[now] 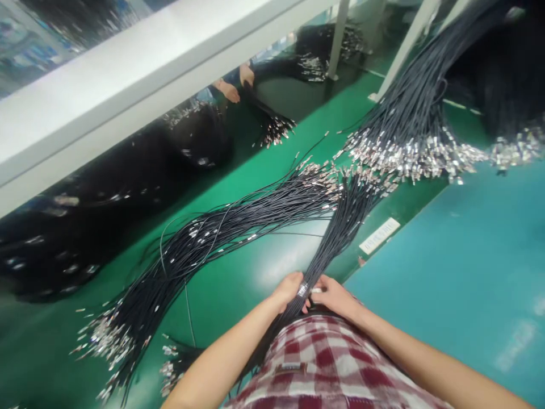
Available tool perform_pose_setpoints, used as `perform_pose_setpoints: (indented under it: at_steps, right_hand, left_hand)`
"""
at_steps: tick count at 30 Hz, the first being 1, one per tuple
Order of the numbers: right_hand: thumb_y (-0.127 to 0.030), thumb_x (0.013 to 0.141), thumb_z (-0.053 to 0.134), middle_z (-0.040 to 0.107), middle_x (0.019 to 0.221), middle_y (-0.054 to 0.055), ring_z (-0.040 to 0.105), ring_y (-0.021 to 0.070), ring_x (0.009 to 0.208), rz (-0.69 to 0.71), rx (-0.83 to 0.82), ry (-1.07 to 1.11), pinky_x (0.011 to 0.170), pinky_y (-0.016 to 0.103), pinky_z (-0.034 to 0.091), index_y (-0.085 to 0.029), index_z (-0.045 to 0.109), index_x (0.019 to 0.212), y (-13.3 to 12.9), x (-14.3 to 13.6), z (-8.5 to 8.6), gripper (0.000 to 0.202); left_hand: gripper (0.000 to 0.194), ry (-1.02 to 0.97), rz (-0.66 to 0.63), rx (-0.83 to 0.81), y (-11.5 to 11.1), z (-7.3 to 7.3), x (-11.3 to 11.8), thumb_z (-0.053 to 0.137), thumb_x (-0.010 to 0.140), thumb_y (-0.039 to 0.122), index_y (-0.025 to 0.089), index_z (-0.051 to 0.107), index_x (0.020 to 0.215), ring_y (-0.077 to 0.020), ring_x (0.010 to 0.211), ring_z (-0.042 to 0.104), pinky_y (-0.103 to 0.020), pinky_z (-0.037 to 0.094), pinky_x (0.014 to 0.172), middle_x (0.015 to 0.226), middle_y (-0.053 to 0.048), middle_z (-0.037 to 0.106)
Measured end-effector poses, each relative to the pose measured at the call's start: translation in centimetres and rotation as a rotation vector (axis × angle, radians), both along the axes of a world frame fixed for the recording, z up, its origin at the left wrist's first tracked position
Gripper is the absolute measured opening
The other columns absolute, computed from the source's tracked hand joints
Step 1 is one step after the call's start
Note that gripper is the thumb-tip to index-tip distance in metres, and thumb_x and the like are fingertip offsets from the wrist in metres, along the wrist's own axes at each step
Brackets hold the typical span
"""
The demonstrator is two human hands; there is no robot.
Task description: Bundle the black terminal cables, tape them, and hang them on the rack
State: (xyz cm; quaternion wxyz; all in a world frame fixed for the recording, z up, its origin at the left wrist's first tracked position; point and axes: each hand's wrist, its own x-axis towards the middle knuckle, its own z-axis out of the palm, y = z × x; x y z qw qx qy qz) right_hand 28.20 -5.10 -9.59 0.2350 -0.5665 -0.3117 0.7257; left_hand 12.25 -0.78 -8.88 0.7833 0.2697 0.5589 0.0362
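A bundle of black cables (336, 233) with metal-tipped ends runs from the green table down to my waist. Against its left side, my left hand (289, 289) is closed round it. A pale silvery band (303, 288) shows across the cables between my hands. My right hand (334, 295) is at the bundle's right side with its fingers curled in. Something small and white (316, 290) shows at its fingertips; I cannot make out what it is. Left of the bundle lies a larger spread of loose black cables (204, 238), metal ends at both sides.
A thick hank of black cables (413, 108) hangs at the upper right. A white shelf beam (170, 62) crosses the upper left. Beyond it, another person's hands (230, 90) hold cables. A white label (380, 236) sticks near the edge of the green table (272, 261).
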Motion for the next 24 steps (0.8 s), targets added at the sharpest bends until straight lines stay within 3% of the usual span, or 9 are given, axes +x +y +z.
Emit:
perform_pose_setpoints:
  at_steps: [3, 7, 9, 12, 14, 19, 21, 24]
  right_hand:
    - [-0.012, 0.048, 0.064, 0.067, 0.074, 0.0, 0.061, 0.0193, 0.071, 0.006, 0.047, -0.112, 0.069, 0.03, 0.047, -0.02, 0.059, 0.075, 0.4, 0.0, -0.5, 0.028]
    - [-0.016, 0.051, 0.063, 0.067, 0.069, 0.001, 0.057, 0.0174, 0.06, -0.037, 0.0, 0.224, 0.062, 0.031, 0.046, -0.017, 0.06, 0.074, 0.9, -0.7, -0.4, 0.024]
    - [-0.015, 0.05, 0.063, 0.068, 0.073, 0.001, 0.059, 0.0178, 0.063, -0.12, -0.003, 0.275, 0.066, 0.032, 0.047, -0.017, 0.061, 0.077, 0.9, -1.0, -0.1, 0.027]
    - [-0.015, 0.052, 0.065, 0.071, 0.086, 0.001, 0.064, 0.0205, 0.085, -0.266, -0.062, 0.378, 0.084, 0.033, 0.048, -0.019, 0.065, 0.084, 0.9, -0.9, 0.5, 0.032]
    - [-0.02, 0.057, 0.068, 0.072, 0.093, 0.002, 0.063, 0.0211, 0.095, -0.292, -0.137, 0.457, 0.094, 0.034, 0.045, -0.02, 0.067, 0.086, 1.0, -0.7, 1.0, 0.029]
    - [-0.028, 0.061, 0.077, 0.071, 0.102, 0.004, 0.062, 0.0215, 0.103, -0.227, -0.221, 0.486, 0.099, 0.037, 0.043, -0.02, 0.066, 0.086, 1.3, 0.2, 1.8, 0.029]
    - [-0.037, 0.065, 0.079, 0.07, 0.103, 0.004, 0.063, 0.0208, 0.101, -0.227, -0.278, 0.463, 0.093, 0.036, 0.046, -0.021, 0.063, 0.087, 1.1, 0.4, 1.9, 0.032]
    - [-0.061, 0.072, 0.073, 0.068, 0.101, 0.007, 0.065, 0.0203, 0.093, -0.211, -0.356, 0.434, 0.084, 0.034, 0.051, -0.021, 0.062, 0.092, 0.5, 0.5, 1.8, 0.046]
  left_hand:
    - [0.037, -0.09, -0.099, -0.203, 0.8, 0.0, -0.8, 0.054, 0.088, 0.046, 0.011, 0.061, 0.099, -0.0192, 0.041, 0.061, -0.026, 0.047, 0.043, 0.057, -0.007, 0.066]
    - [0.034, -0.17, -0.154, -0.477, 1.5, -0.4, -1.4, 0.06, 0.083, 0.04, 0.008, 0.064, 0.094, -0.0239, 0.051, 0.067, -0.029, 0.05, 0.046, 0.064, -0.011, 0.068]
    - [0.026, -0.106, -0.009, -0.374, 1.0, -0.8, -1.4, 0.064, 0.08, 0.035, 0.009, 0.062, 0.085, -0.0219, 0.052, 0.066, -0.028, 0.05, 0.048, 0.063, -0.009, 0.066]
    - [0.019, 0.042, 0.302, -0.052, 0.4, -0.9, -1.3, 0.072, 0.07, 0.021, 0.015, 0.056, 0.077, -0.0123, 0.053, 0.06, -0.021, 0.045, 0.051, 0.061, 0.0, 0.062]
    - [0.027, 0.02, 0.37, 0.058, 0.7, -0.2, -1.4, 0.074, 0.06, 0.012, 0.016, 0.056, 0.08, -0.0082, 0.056, 0.058, -0.018, 0.043, 0.053, 0.067, 0.002, 0.063]
    - [0.029, -0.128, 0.043, 0.013, 3.0, 2.9, -2.0, 0.073, 0.054, 0.015, 0.014, 0.059, 0.079, -0.0049, 0.049, 0.045, -0.02, 0.035, 0.051, 0.061, 0.004, 0.055]
    - [0.03, -0.07, -0.012, 0.161, 2.8, 4.1, -1.8, 0.071, 0.055, 0.014, 0.016, 0.055, 0.081, -0.0052, 0.05, 0.043, -0.02, 0.032, 0.051, 0.061, 0.006, 0.051]
    - [0.033, 0.104, -0.102, 0.572, 0.7, 5.5, -0.9, 0.068, 0.058, 0.011, 0.018, 0.054, 0.087, -0.0089, 0.062, 0.049, -0.021, 0.037, 0.058, 0.072, 0.005, 0.055]
